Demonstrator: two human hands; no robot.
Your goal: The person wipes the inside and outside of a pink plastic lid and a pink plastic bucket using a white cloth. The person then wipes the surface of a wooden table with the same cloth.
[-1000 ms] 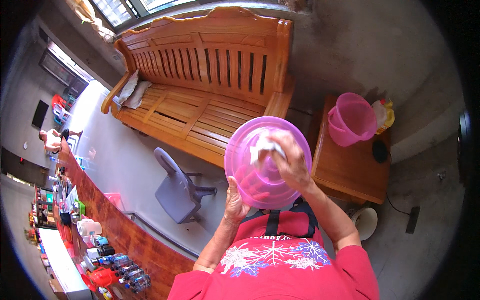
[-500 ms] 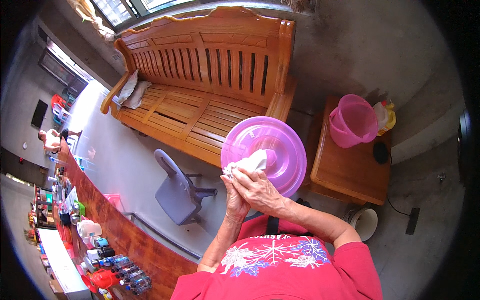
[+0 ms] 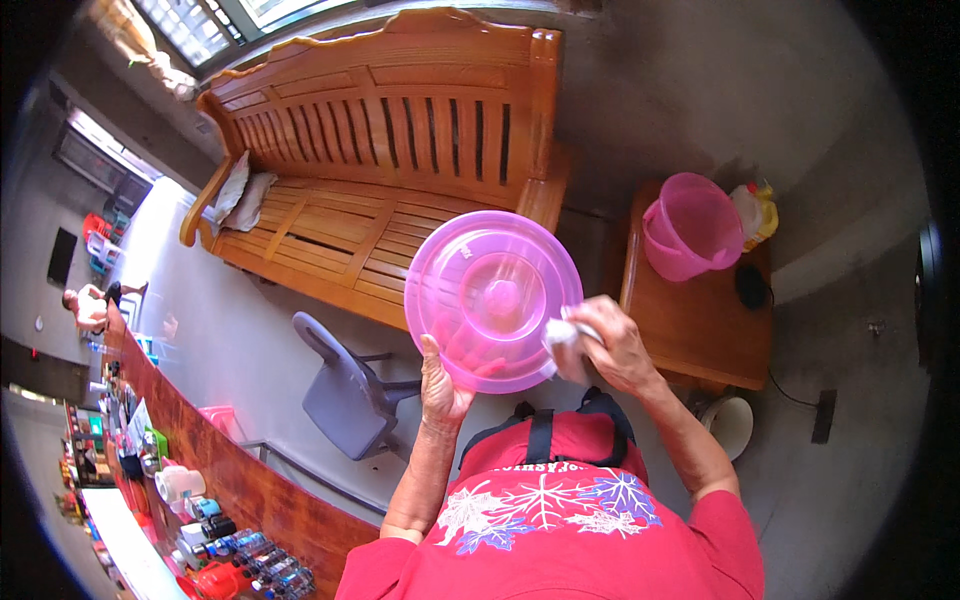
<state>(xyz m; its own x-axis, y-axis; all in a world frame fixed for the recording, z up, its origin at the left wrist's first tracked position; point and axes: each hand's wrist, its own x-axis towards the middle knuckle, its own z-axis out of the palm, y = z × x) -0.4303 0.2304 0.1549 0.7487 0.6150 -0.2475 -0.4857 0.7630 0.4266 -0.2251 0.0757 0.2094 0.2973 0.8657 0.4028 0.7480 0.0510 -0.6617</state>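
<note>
A round, see-through pink plastic lid with a raised centre is held out in front of me. My left hand grips its lower left edge, thumb on top, and the fingers show through the plastic from beneath. At the lid's lower right rim is my right hand, closed around a bunched white cloth. The cloth touches or nearly touches the rim; it is smeared by motion.
Beyond the lid stands a wooden bench. To the right, a wooden side table carries a pink bucket and a yellow bottle. A grey chair and a cluttered red-brown counter are on the left. Far left, a person sits.
My hands, together on the cloth over the lid before, have parted. The left now holds the lid's edge, while the right has carried the cloth to the lower right rim.
</note>
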